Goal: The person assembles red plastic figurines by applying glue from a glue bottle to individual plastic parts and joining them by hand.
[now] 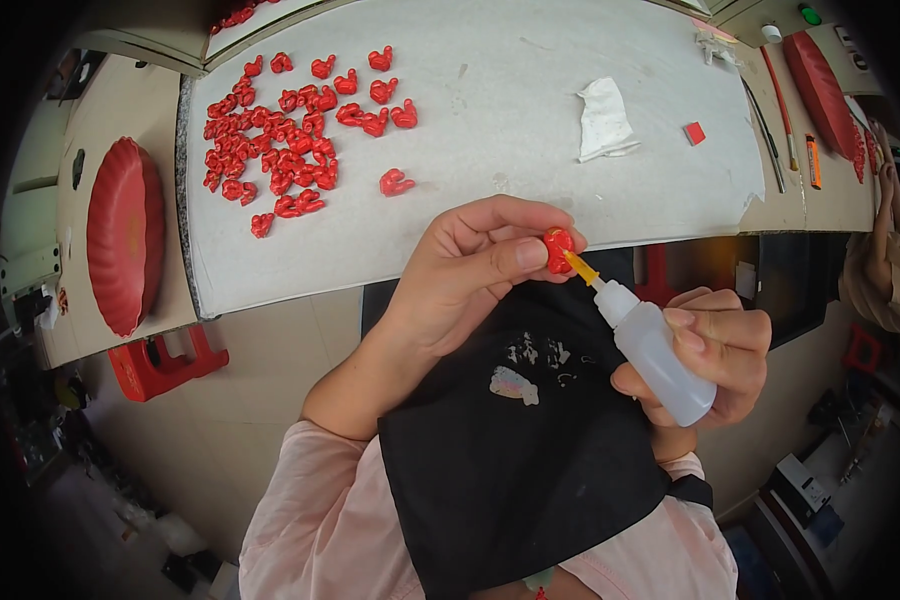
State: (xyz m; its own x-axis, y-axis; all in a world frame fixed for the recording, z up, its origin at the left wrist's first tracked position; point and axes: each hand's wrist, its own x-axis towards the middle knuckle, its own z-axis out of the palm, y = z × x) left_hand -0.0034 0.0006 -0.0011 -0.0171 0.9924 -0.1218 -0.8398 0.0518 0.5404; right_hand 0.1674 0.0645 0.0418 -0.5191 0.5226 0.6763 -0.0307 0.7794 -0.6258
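From here I see the left hand (482,245) pinching a small red figure (557,248) by the near edge of the desk (500,110), blocking part of that edge. The right hand (725,345) grips a white bottle (655,352), its yellow tip (582,269) at the figure. Red pieces (292,168) crowd the left; crumpled tissue (605,120) lies right.
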